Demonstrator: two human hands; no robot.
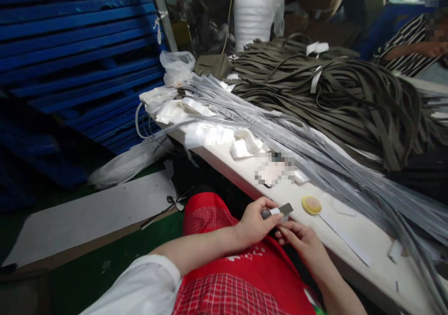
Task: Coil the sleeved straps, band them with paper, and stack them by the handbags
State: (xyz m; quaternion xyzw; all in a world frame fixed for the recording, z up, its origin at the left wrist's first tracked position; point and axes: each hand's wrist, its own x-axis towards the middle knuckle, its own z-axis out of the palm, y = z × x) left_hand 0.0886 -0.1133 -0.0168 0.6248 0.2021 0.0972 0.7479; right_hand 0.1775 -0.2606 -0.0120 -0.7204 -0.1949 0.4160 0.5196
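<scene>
My left hand (pixel 255 222) is closed around a short folded piece of dark grey strip (pixel 287 208) with a white band on it, above my lap at the table's edge. Close beside it, my right hand (pixel 304 241) has its thumb and fingertips pinched together just below the strip. Whatever sits between those fingertips is too small to make out. On the white tabletop (pixel 350 228) nearby lies a round yellow-rimmed pad (pixel 311 205). A narrow white paper strip (pixel 346 240) runs from the pad toward the right.
Long grey plastic-wrapped strips (pixel 301 151) stretch along the table, with a heap of dark olive straps (pixel 336 86) behind. White material (pixel 245 143) lies near a blurred-out item. Blue stacked pallets (pixel 77 49) stand left. A person in a striped sleeve (pixel 402 35) is across the table.
</scene>
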